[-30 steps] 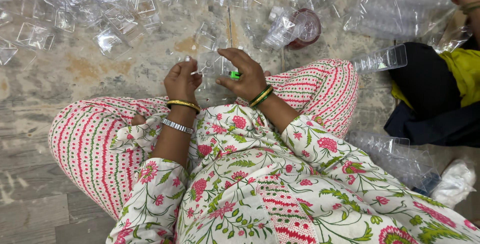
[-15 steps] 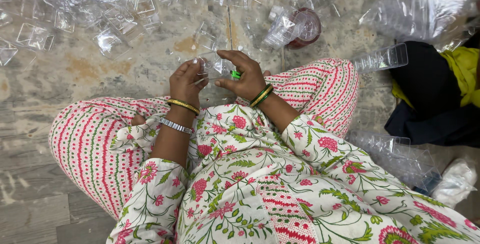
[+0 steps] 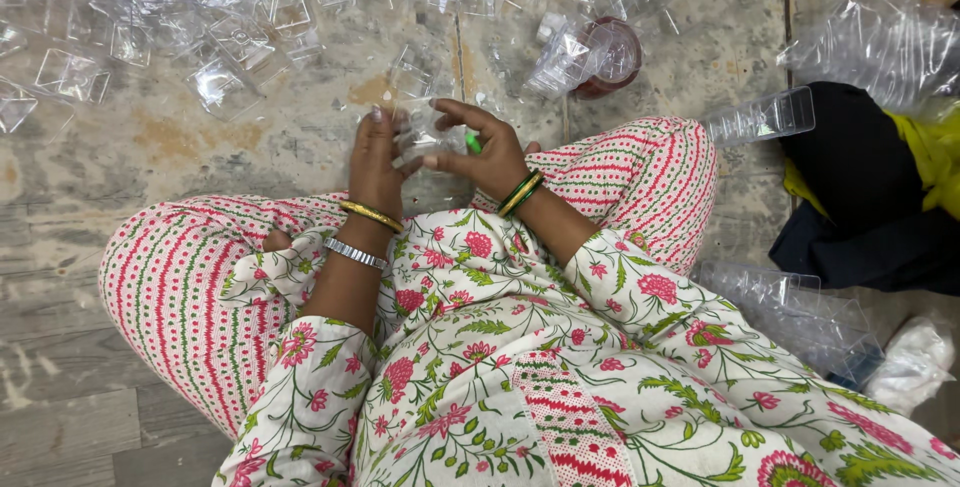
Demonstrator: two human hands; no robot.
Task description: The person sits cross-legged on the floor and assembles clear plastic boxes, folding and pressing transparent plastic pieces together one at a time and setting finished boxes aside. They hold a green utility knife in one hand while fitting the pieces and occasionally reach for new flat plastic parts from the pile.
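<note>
**Two hands close on a clear plastic piece above the lap**

The fingers (image 3: 455,122) of the right hand (image 3: 497,155) are curled around a small clear plastic piece (image 3: 425,137), thumb below and forefinger arched over the top, so the grip is closed on it. A small green part (image 3: 471,142) shows just inside that curl, touching the right fingers. The left hand (image 3: 374,159) stands upright against the other side of the same piece, fingers straight and pressed to it rather than wrapped; it braces more than it grasps. Holding it from both sides like this likely keeps the thin, slippery plastic from twisting while it is handled.

The piece sits between the two sets of fingertips, raised off the floor (image 3: 200,147) and just in front of the knees, over the gap between the folded legs.

Outward from there, bangles (image 3: 371,215) ring the left wrist and a dark green pair (image 3: 521,192) the right. Many loose clear plastic trays (image 3: 230,42) lie scattered across the far part of the floor, within reach, probably spread so single ones can be picked out. A dark red round lid or dish (image 3: 615,57) lies among them to the right. A stack of nested clear containers (image 3: 760,117) lies beside the right knee, and another stack (image 3: 800,312) lies by the right hip, near dark and yellow cloth (image 3: 880,197).
</note>
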